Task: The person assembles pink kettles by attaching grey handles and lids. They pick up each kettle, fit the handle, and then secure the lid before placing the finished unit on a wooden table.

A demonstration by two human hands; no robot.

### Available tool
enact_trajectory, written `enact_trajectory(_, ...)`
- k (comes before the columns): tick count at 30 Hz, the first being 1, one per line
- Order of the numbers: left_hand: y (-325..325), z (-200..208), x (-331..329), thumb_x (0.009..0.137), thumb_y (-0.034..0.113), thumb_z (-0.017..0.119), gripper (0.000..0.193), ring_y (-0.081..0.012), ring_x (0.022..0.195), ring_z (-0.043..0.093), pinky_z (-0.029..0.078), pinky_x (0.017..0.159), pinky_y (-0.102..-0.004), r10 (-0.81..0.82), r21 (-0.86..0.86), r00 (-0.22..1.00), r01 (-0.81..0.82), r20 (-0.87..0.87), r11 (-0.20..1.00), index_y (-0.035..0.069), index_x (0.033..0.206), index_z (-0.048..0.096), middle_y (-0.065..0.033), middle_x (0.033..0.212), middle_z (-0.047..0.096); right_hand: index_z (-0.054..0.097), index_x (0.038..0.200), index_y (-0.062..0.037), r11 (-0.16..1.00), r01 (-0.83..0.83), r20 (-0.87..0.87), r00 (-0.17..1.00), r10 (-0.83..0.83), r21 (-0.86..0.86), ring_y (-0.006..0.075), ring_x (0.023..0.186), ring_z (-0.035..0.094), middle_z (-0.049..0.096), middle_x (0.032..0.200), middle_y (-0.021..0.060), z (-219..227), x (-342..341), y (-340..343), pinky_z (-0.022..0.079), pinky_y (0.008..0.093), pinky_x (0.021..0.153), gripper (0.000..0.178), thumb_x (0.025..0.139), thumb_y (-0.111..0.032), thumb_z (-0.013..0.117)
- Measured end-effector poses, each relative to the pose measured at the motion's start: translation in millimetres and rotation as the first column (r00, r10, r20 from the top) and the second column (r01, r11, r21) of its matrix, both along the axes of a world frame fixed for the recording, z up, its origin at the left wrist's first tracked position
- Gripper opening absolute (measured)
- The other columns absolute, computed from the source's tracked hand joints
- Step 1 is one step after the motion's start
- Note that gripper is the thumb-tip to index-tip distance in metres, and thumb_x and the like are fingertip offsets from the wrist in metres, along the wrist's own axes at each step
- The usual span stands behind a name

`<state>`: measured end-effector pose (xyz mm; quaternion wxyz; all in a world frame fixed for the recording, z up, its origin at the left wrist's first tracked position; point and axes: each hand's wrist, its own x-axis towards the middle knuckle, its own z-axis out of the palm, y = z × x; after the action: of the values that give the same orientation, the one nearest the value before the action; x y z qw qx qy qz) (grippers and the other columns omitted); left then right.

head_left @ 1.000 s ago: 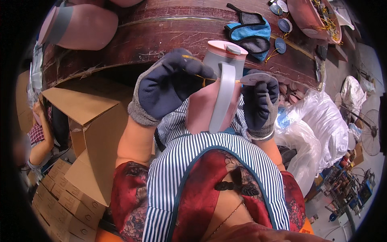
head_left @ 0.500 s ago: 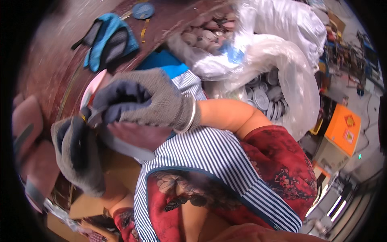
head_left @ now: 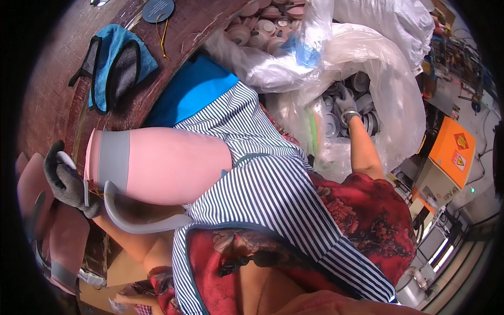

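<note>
A pink jug point(head_left: 173, 163) with a grey band and a curved grey handle point(head_left: 118, 212) lies on its side across my lap, mouth to the left. My left hand point(head_left: 71, 184), in a grey-and-dark work glove, is closed at the jug's mouth; a small whitish part shows between its fingers. A thin yellow cord hangs beside the rim. My right hand point(head_left: 346, 105), gloved too, reaches into a clear plastic bag point(head_left: 396, 100) on the right. Its fingers stretch among round grey lids point(head_left: 331, 126), and their tips are partly hidden.
More pink jugs point(head_left: 68, 236) lie at the lower left. On the dark red table point(head_left: 58, 100) are a blue-and-grey cloth item point(head_left: 113, 65) and a round tag point(head_left: 157, 9) on a yellow cord. Pink lids point(head_left: 262, 29) fill another bag; an orange-topped box point(head_left: 451, 152) stands at right.
My right hand has left the jug's mouth and moved right, into the bag of grey lids. The jug now lies fully visible across my lap. My left hand has shifted left and up slightly.
</note>
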<state>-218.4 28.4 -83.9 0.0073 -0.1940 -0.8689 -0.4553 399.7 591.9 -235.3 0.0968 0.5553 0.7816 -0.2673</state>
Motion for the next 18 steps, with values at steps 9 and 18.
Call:
enact_trajectory(9,23.8,85.0,77.5,0.093,0.021,0.057,0.054,-0.0369,0.144,0.037,0.028,0.119,-0.0469,-0.318,-0.083,0.945,0.312,-0.071,0.946,-0.004,0.140,0.051,-0.0208,0.152,0.043,0.057,0.133,-0.0151,0.888,-0.372,0.577,0.676,0.458,-0.269,0.0397,0.122,0.057,0.061,0.131,0.0204,-12.6,44.0,-36.9,0.047,0.0448,0.102,0.082,0.062,-0.047,0.083)
enact_trajectory(18,52.7,61.9,101.7,0.086,0.015,0.073,0.038,-0.0362,0.135,0.047,0.042,0.108,-0.0454,-0.622,-0.069,0.777,0.618,-0.099,0.783,0.014,0.124,0.070,-0.0212,0.155,0.038,0.064,0.111,-0.0050,0.845,-0.457,-0.345,0.774,0.531,0.277,0.0366,0.095,0.065,0.067,0.098,0.0179,208.1,-237.1,-72.4,0.050,0.0463,0.089,0.047,0.078,-0.035,0.076)
